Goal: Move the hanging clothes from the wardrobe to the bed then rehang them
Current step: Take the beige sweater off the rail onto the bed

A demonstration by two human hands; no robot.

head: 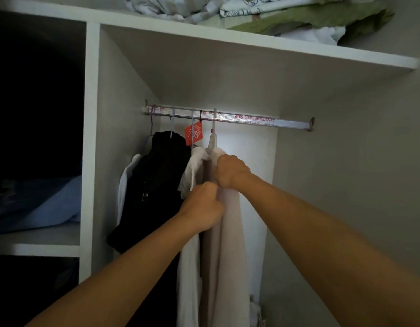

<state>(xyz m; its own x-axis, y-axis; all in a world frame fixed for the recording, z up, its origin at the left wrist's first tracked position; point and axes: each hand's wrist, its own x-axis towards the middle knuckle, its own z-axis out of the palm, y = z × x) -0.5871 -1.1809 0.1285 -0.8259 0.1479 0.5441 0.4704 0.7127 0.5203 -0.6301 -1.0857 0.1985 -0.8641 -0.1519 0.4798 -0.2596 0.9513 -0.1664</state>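
Observation:
A metal rail (251, 120) spans the open wardrobe bay. Several garments hang at its left end: a black one (157, 180), a white one (192, 171) with an orange tag (193, 133), and a long beige garment (230, 244) on a pale hanger (213, 140). My right hand (230, 171) is closed on the beige garment just below the hanger's shoulder. My left hand (203, 206) grips the same beige cloth a little lower and to the left. Both forearms reach up from the bottom of the view.
Folded bedding (275, 13) lies on the wardrobe's top shelf (298, 53). A divider panel (91, 138) separates a dark left bay holding folded blue cloth (46, 199) on a shelf. The right half of the rail is bare, and a grey wall (357, 161) bounds the right side.

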